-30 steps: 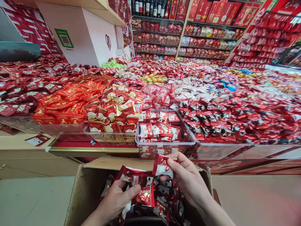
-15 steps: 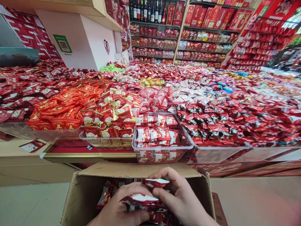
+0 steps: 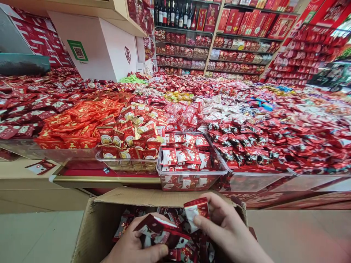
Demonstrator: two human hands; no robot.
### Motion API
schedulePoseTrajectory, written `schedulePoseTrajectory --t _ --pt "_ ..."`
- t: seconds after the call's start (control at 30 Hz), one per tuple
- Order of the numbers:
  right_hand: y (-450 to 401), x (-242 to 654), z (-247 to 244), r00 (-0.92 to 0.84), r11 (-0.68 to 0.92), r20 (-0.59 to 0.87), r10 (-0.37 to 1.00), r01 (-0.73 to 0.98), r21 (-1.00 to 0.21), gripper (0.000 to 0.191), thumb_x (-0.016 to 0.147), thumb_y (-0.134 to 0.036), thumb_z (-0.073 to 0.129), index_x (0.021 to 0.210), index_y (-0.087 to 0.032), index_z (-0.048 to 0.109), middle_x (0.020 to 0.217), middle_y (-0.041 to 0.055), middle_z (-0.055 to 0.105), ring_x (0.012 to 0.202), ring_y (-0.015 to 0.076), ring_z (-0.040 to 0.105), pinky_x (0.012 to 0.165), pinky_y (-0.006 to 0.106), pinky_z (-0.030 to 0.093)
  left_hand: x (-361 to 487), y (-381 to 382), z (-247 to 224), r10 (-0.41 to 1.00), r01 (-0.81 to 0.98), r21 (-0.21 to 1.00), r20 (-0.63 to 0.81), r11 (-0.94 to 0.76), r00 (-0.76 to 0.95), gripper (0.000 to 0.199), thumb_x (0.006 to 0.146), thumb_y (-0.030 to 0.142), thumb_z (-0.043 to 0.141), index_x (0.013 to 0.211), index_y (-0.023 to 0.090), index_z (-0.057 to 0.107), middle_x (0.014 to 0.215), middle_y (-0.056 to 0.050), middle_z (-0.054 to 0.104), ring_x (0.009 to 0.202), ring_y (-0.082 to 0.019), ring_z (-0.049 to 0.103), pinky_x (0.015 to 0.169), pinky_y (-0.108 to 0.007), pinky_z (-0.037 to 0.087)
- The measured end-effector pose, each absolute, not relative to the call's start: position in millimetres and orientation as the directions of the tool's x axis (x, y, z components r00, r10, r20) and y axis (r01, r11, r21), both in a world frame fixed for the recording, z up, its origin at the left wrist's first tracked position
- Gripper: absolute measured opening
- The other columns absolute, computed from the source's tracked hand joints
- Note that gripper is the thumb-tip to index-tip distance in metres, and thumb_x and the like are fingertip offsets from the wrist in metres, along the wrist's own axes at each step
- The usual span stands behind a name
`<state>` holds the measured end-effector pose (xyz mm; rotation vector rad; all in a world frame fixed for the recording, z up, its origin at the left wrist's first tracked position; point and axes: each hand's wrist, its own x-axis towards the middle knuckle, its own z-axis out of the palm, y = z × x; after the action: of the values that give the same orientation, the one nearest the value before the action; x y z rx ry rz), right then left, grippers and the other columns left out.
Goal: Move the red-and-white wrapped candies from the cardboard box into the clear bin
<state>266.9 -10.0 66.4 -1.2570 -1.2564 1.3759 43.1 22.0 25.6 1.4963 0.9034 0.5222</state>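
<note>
My left hand (image 3: pixel 137 241) grips several dark red and white candy packets (image 3: pixel 161 233), thumb on top, over the open cardboard box (image 3: pixel 90 223). To its right, my right hand (image 3: pixel 222 223) pinches one red and white candy packet (image 3: pixel 195 212) between thumb and fingers. More wrapped candies (image 3: pixel 207 250) lie in the box beneath both hands. Just beyond the box flap stands a clear plastic bin (image 3: pixel 192 179) with neat rows of red and white packets (image 3: pixel 182 155).
Left of that bin, another holds durian candies (image 3: pixel 128 138), then orange-red packets (image 3: pixel 79 117). Red and black candies (image 3: pixel 246 146) fill a bin to the right. One loose packet (image 3: pixel 40 167) lies on the ledge. Shelves with bottles (image 3: pixel 177 16) stand behind.
My right hand has moved slightly right, and its packet has turned from edge-on to face me, apart from the left hand's packets. The left hand's packets have tilted to show their fronts.
</note>
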Motion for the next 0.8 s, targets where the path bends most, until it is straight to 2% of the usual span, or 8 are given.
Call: schedulePoseTrajectory --t 0.1,0.23,0.37,0.43,0.5,0.6,0.8 --pt "-4 278 69 -0.017 -0.133 -0.132 0.991 -0.13 -0.983 0.014 0.076 -0.031 0.059 0.076 -0.018 0.053 0.069 0.0001 0.061 0.062 0.0112 0.055 0.059 0.023 0.044 37 21 12 0.848 0.245 0.961 -0.232 0.126 0.477 0.031 0.067 0.04 0.065 0.09 0.021 0.066 0.091 -0.004 0.068 0.087 -0.025 0.06 0.081 -0.033 0.046" --pt "17 291 83 0.068 -0.045 -0.051 0.996 -0.081 -0.996 0.016 0.072 -0.031 0.064 0.076 -0.018 0.055 0.071 -0.0003 0.062 0.063 0.011 0.055 0.058 0.023 0.044 34 16 1 0.847 0.28 0.949 -0.267 0.147 0.46 0.034 0.066 0.041 0.065 0.094 0.021 0.067 0.095 -0.005 0.069 0.087 -0.027 0.061 0.08 -0.036 0.047" --pt "55 291 105 0.087 0.133 0.146 0.985 0.139 -0.981 0.017 0.071 -0.03 0.063 0.078 -0.02 0.052 0.065 -0.0034 0.056 0.058 0.0102 0.052 0.053 0.023 0.041 36 10 -7 0.872 0.253 0.951 -0.272 0.179 0.406 0.037 0.063 0.044 0.066 0.091 0.018 0.067 0.093 -0.006 0.07 0.088 -0.028 0.061 0.083 -0.038 0.045" --pt "77 286 112 0.031 0.242 0.267 0.963 0.331 -0.912 0.012 0.072 -0.027 0.06 0.077 -0.02 0.052 0.067 -0.0028 0.056 0.06 0.0103 0.051 0.056 0.024 0.041 36 8 -11 0.861 0.243 0.946 -0.3 0.214 0.41 0.041 0.062 0.044 0.067 0.094 0.018 0.066 0.095 -0.006 0.069 0.09 -0.028 0.06 0.085 -0.037 0.044" --pt "96 281 114 -0.064 0.305 0.315 0.947 0.489 -0.817 0.009 0.073 -0.024 0.059 0.073 -0.018 0.053 0.068 -0.0019 0.055 0.061 0.0104 0.05 0.057 0.024 0.039 36 6 -11 0.853 0.239 0.938 -0.33 0.25 0.405 0.045 0.061 0.044 0.068 0.097 0.017 0.064 0.096 -0.006 0.069 0.091 -0.027 0.06 0.085 -0.036 0.044" --pt "117 273 109 -0.184 0.305 0.243 0.952 0.58 -0.756 0.01 0.069 -0.021 0.061 0.068 -0.017 0.051 0.06 -0.0035 0.051 0.054 0.0093 0.045 0.051 0.023 0.036 38 3 -4 0.876 0.224 0.936 -0.337 0.272 0.345 0.045 0.058 0.046 0.069 0.092 0.017 0.066 0.092 -0.005 0.07 0.089 -0.027 0.061 0.083 -0.035 0.045" --pt "128 265 96 -0.288 0.26 0.103 0.952 0.587 -0.767 0.012 0.067 -0.019 0.062 0.064 -0.017 0.05 0.057 -0.0042 0.049 0.052 0.0087 0.043 0.049 0.021 0.034 42 2 13 0.895 0.226 0.933 -0.338 0.279 0.291 0.036 0.054 0.042 0.07 0.081 0.018 0.068 0.081 -0.002 0.072 0.083 -0.027 0.062 0.079 -0.033 0.048"
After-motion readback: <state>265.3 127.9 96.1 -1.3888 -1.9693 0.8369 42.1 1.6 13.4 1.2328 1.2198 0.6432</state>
